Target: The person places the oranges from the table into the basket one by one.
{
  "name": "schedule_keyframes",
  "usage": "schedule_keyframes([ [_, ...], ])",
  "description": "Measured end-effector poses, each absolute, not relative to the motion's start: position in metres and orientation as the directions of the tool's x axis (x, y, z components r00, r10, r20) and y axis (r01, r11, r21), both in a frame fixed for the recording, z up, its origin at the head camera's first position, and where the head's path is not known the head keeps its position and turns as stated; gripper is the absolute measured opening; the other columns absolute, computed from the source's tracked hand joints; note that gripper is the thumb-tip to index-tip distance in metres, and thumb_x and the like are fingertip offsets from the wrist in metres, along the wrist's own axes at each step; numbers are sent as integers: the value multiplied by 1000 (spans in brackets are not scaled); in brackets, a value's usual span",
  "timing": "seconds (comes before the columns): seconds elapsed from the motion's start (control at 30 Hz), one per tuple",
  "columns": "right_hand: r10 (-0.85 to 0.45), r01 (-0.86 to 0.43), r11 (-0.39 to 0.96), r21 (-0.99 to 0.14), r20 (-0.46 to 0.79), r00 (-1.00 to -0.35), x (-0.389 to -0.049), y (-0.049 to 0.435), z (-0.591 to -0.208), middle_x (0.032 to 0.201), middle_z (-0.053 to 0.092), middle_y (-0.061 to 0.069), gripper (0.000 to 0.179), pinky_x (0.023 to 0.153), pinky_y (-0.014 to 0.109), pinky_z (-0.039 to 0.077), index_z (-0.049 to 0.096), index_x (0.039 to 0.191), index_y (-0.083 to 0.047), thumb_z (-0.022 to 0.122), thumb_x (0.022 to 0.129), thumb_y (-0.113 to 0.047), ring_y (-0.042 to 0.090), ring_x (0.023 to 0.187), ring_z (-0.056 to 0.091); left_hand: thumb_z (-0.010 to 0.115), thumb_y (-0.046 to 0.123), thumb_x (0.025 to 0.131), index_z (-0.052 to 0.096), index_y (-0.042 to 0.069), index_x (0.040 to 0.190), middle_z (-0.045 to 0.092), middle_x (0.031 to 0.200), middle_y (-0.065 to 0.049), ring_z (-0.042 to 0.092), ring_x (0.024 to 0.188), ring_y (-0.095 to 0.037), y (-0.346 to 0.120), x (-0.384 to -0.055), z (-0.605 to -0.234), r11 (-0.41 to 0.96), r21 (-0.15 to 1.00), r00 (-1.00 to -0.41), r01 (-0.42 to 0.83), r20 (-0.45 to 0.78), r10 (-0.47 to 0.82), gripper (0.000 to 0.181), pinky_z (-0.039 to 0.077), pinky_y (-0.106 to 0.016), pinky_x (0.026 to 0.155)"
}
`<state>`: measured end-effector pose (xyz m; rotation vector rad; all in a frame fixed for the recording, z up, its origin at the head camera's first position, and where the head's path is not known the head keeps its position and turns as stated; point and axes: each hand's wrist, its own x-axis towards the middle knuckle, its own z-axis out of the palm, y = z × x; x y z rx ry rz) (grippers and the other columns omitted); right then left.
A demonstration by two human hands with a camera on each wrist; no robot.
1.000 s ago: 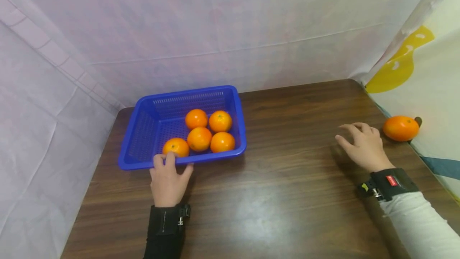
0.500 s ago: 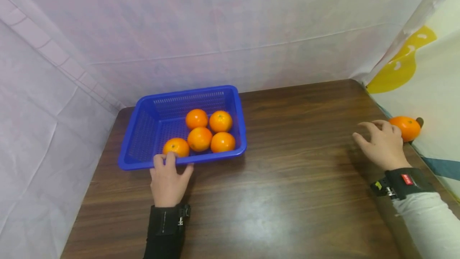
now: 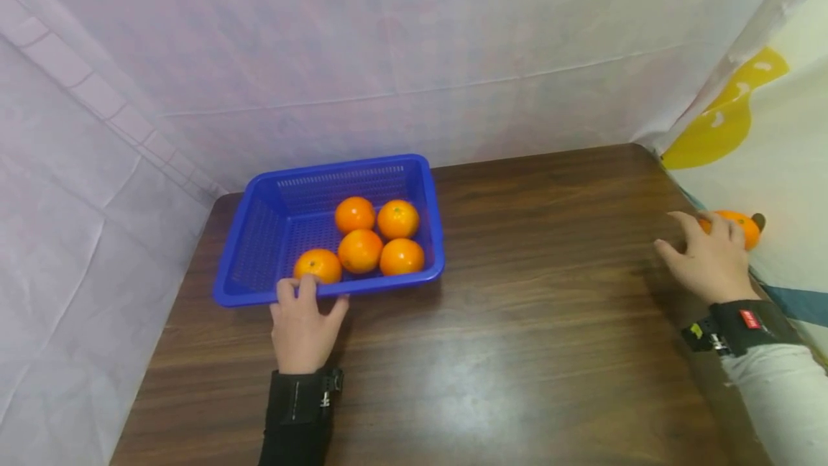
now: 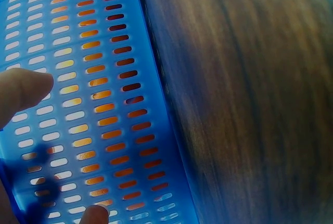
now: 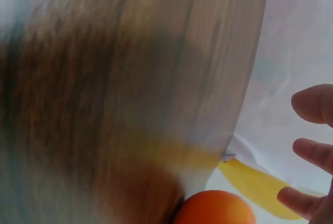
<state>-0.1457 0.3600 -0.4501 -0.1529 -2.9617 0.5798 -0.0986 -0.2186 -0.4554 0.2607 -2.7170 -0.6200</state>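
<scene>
A blue plastic basket (image 3: 236, 250) with slotted walls stands on the left of the table, several oranges (image 3: 360, 251) inside it. My left hand (image 3: 305, 329) grips its front rim, fingers hooked over the edge and thumb on the outside. In the left wrist view the slotted basket wall (image 4: 57, 99) fills the left side, with orange showing through the slots. At the table's right edge lies a single orange (image 3: 744, 225), partly hidden behind the fingers of my right hand (image 3: 714, 261). The right wrist view has that orange (image 5: 216, 209) at the bottom, apart from the spread fingers (image 5: 307, 153).
The brown wooden table (image 3: 517, 322) spans the space between basket and right hand. Pale cloth (image 3: 414, 56) hangs behind and to the left. A light curtain with a yellow print (image 3: 724, 131) borders the right edge. A small dark spot (image 3: 759, 221) shows beside the lone orange.
My right hand has moved right, towards the lone orange, and now covers part of it in the head view. The left hand and the basket stay in place.
</scene>
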Motion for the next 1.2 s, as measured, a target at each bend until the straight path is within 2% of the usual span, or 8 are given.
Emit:
schedule_keyframes([
  [0.17,146,105,925,-366,85,-986,-149,370,-458,148,16,46,64,95,77,15,32,151,-4,49,101,-41,69,133,11,82,37,82,53,10,107,44,116,-18,52,90,-43,-220,-99,-457,891,446,-921,-80,309,-237,47,46,-49,59],
  [0.4,171,127,919,-373,86,-982,-152,378,-456,147,15,46,64,101,78,7,33,149,1,48,100,-37,65,139,3,82,36,81,52,10,108,44,116,-18,51,89,-42,-220,-100,-457,892,446,-921,-75,313,-234,48,45,-46,57],
  [0.63,226,202,918,-342,31,-974,-154,384,-456,148,10,45,63,91,81,14,34,147,1,48,101,-40,67,136,3,82,37,82,52,10,107,44,116,-18,52,89,-42,-220,-99,-456,892,444,-922,-86,304,-240,48,46,-47,59],
  [0.97,303,273,894,-356,29,-953,-160,391,-455,146,8,46,61,95,80,14,33,141,5,49,99,-37,66,135,2,81,39,82,53,11,107,44,116,-17,51,88,-41,-219,-98,-457,893,442,-920,-90,305,-244,47,45,-46,60],
  [1.2,323,297,880,-370,9,-946,-166,405,-459,149,2,48,67,92,82,15,27,148,3,49,98,-36,69,134,1,82,37,81,53,10,107,44,116,-18,52,89,-42,-219,-99,-455,892,443,-922,-87,303,-241,48,47,-49,60],
])
